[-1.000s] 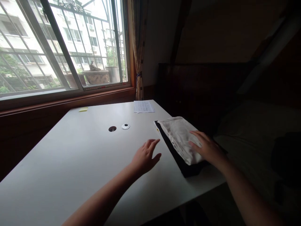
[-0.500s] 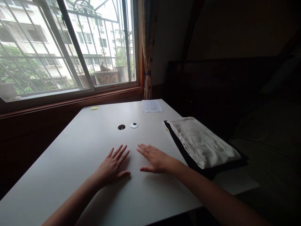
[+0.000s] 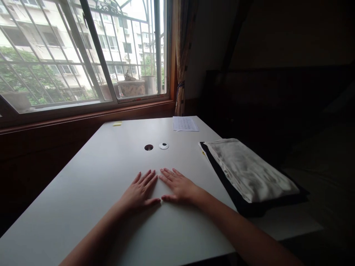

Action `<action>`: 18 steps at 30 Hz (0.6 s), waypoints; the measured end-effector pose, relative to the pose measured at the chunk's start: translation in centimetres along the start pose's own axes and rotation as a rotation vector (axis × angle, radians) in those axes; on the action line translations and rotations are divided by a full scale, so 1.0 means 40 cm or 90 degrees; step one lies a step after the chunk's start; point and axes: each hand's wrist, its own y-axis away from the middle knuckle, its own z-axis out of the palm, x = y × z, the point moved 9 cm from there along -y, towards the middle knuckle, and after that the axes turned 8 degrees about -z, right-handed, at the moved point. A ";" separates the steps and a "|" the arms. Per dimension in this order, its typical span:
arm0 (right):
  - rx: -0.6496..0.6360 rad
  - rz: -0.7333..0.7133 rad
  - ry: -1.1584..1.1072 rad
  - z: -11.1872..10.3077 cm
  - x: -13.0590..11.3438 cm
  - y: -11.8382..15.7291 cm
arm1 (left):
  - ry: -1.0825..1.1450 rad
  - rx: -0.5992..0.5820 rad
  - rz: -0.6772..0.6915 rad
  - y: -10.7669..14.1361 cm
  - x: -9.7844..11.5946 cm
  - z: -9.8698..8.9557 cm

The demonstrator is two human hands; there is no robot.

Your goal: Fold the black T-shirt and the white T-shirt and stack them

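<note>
My left hand (image 3: 140, 192) lies palm down on the white table (image 3: 83, 192), fingers spread and pointing away from me. Beside it, my right hand (image 3: 179, 186) rests flat on the same surface, fingers stretched out. The two thumbs almost meet, and the fingertips of both hands are close together. Neither hand holds anything. Beyond the fingers are a round hole (image 3: 149, 147) in the tabletop and a white disc (image 3: 163, 146) with a dark opening. To the right of my right hand lies folded white cloth (image 3: 249, 171) on top of black cloth (image 3: 249, 210).
A sheet of paper (image 3: 185, 123) with writing lies at the table's far edge. Yellow sticky notes (image 3: 117, 123) are at the far left corner. Behind the table stand a barred window (image 3: 124, 55) and a tied curtain (image 3: 181, 74). The right side is dark.
My hands have come closer together and settled flat on the tabletop. The view has turned slightly left, so the table and cloths appear further right.
</note>
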 end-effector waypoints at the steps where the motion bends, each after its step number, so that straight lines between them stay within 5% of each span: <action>1: 0.000 0.001 0.000 0.000 0.000 -0.001 | 0.002 -0.001 0.000 0.000 0.001 -0.002; 18: -0.004 0.002 -0.010 -0.004 -0.003 -0.002 | 0.001 -0.012 -0.005 -0.003 -0.001 0.001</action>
